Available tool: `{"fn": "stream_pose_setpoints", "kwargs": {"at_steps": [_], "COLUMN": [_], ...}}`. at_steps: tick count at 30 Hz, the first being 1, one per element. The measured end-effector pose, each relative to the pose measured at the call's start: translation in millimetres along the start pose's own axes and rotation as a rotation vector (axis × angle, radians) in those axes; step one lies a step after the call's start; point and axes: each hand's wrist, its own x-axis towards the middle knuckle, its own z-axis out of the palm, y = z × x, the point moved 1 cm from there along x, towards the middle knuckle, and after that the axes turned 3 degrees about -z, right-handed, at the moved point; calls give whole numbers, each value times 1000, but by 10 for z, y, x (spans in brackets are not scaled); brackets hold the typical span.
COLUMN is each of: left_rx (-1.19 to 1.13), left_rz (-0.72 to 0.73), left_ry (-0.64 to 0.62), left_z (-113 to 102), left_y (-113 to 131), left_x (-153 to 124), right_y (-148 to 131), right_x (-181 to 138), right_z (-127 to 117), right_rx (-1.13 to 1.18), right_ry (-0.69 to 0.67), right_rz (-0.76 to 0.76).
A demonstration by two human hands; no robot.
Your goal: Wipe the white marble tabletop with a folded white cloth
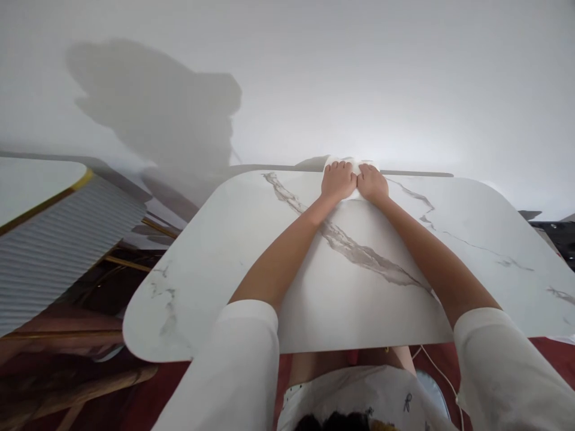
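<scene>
A white cloth (351, 194), or possibly a folded paper towel, lies at the far edge of the marble-patterned white table (215, 257). My left hand (339, 181) is closed on its left part, knuckles up and fingers bent over the far side. Right beside it, my right hand (372, 182) grips the other part in the same way. The two hands touch at the thumbs, and both arms reach straight forward over the tabletop. Most of the cloth is hidden under the hands.
A pale wall (381, 90) rises just behind the table. To the left stands a ribbed grey cabinet (67, 239) with a gold-edged white top. A black object (557, 239) shows at the right edge, and a white cable (442, 374) hangs below the table.
</scene>
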Motion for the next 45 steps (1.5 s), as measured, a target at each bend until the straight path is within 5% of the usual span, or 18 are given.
{"fn": "stream_pose_setpoints", "kwargs": {"at_steps": [19,45], "left_rx": [-4,93], "left_rz": [96,11], "left_ry": [-20,-118], "left_z": [-267,-918], "left_y": [179,345], "left_x": [-746,-2364], "right_y": [-273,-892], "right_x": [-814,-2246], "right_z": [-170,-458], "right_rx": [-59,-80], "right_ry": [11,2], "right_rz": [43,-163]}}
